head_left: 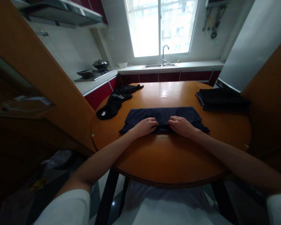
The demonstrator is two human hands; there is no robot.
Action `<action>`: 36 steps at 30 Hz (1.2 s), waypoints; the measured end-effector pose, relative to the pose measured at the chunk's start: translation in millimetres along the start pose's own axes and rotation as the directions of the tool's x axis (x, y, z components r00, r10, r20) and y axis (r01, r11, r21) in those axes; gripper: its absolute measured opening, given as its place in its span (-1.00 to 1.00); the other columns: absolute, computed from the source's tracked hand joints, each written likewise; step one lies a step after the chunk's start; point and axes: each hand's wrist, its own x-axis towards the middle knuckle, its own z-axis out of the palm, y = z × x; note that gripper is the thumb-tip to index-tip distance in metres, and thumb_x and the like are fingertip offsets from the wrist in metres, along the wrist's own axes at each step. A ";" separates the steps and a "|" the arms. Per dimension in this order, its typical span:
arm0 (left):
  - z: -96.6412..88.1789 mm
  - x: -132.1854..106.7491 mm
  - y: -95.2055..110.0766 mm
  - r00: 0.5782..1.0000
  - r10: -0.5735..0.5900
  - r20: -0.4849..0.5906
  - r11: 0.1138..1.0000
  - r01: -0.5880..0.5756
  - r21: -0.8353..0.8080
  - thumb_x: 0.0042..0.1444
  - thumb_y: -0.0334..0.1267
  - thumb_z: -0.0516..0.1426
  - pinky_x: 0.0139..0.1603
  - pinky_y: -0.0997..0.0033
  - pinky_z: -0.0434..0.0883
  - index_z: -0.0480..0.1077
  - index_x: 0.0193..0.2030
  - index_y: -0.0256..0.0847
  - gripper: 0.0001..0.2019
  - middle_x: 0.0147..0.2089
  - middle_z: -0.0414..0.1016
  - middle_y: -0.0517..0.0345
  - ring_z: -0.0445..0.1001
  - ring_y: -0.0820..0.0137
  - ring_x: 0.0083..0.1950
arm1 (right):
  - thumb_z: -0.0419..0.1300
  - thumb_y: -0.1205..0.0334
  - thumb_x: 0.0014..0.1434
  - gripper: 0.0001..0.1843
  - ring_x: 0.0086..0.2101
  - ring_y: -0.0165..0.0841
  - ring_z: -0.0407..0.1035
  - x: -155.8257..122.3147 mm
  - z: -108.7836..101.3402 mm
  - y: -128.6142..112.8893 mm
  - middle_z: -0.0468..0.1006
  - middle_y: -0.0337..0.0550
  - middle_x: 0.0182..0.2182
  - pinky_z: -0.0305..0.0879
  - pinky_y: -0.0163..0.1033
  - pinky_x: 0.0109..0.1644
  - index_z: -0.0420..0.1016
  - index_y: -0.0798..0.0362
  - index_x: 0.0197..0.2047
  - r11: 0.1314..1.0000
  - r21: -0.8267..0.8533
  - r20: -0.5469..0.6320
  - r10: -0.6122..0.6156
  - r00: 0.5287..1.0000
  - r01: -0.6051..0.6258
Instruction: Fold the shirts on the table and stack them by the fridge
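A dark navy garment, folded into a wide flat strip, lies across the middle of the round wooden table. My left hand grips its near edge just left of centre, fingers curled over the cloth. On the right of centre my right hand pinches the same edge. A short gap separates the two hands, and the fold dips between them. The fingertips are partly hidden in the cloth.
Black clothing with white stripes lies crumpled at the table's left. A stack of folded black cloth sits at the right. Beyond are a counter with a sink, a stove with pans and a window.
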 end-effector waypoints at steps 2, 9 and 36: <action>-1.3 0.0 -0.9 1.000 0.010 0.007 1.000 -0.010 0.004 0.28 -0.43 0.08 -0.01 0.39 0.43 0.57 -0.08 -0.23 -0.77 -0.12 0.52 0.02 0.52 0.32 -0.10 | 0.00 0.36 0.40 -0.75 -0.16 -0.22 0.40 -1.0 -0.4 0.8 0.52 0.00 -0.20 0.23 -0.21 -0.07 0.52 0.09 -0.15 1.000 -0.003 -0.004 -0.026 1.000 0.026; -3.8 -2.8 -0.1 0.998 0.057 0.037 0.996 -0.054 -0.065 0.27 -0.41 0.08 -0.10 0.43 0.41 0.57 -0.18 -0.22 -0.79 -0.19 0.53 0.06 0.51 0.37 -0.18 | 0.05 0.40 0.34 -0.77 -0.20 -0.28 0.43 -1.1 4.4 2.6 0.53 -0.06 -0.23 0.25 -0.25 -0.13 0.54 0.05 -0.18 0.990 0.127 0.055 -0.074 0.996 0.066; 63.5 82.6 -26.7 0.950 -0.311 0.014 0.947 0.309 0.089 0.41 -0.18 -0.16 0.49 -0.12 -0.07 0.02 0.52 -0.16 -0.44 0.56 -0.05 -0.03 -0.14 0.12 0.57 | -0.06 0.07 0.42 -0.34 0.43 -0.08 -0.14 57.6 49.8 46.2 0.03 0.16 0.46 -0.17 0.16 0.45 0.04 0.17 0.49 0.855 0.157 0.114 0.481 0.869 -0.494</action>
